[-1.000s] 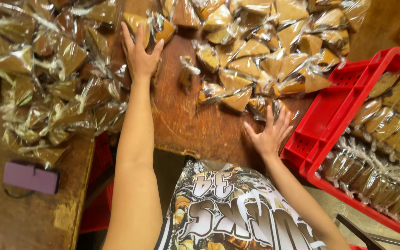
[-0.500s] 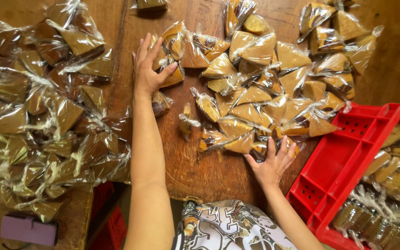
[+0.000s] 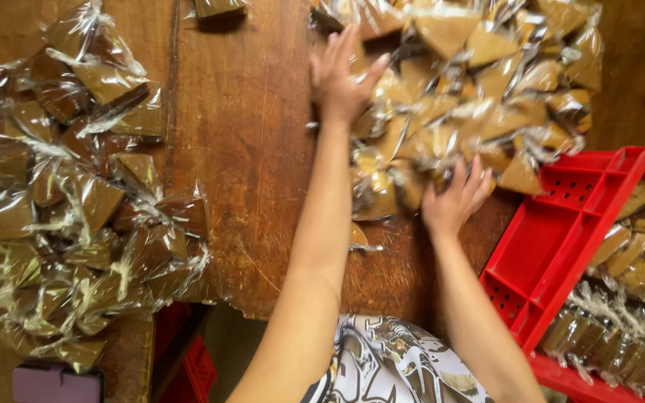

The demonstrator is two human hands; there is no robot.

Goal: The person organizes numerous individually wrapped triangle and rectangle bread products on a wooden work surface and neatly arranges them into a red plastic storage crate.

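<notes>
A heap of light-brown triangular sweets in clear wrappers (image 3: pixel 479 97) lies on the wooden table (image 3: pixel 255 142), upper right. My left hand (image 3: pixel 341 78) rests flat on the heap's left edge, fingers spread. Lower down, my right hand (image 3: pixel 455 198) presses on the heap's near edge, fingers spread over the packets. Neither hand grips a packet. A second heap of darker wrapped sweets (image 3: pixel 76 201) covers the table's left side, away from both hands.
A red plastic crate (image 3: pixel 554 246) stands at the right, with rows of wrapped sweets (image 3: pixel 636 298) in it. A purple flat object (image 3: pixel 54 384) lies at the bottom left. One dark packet (image 3: pixel 218 7) sits at the top edge. The table's near edge is chipped.
Both hands have slid further onto the light-brown heap and moved right in view. The view has moved closer, so the crate and both heaps look bigger.
</notes>
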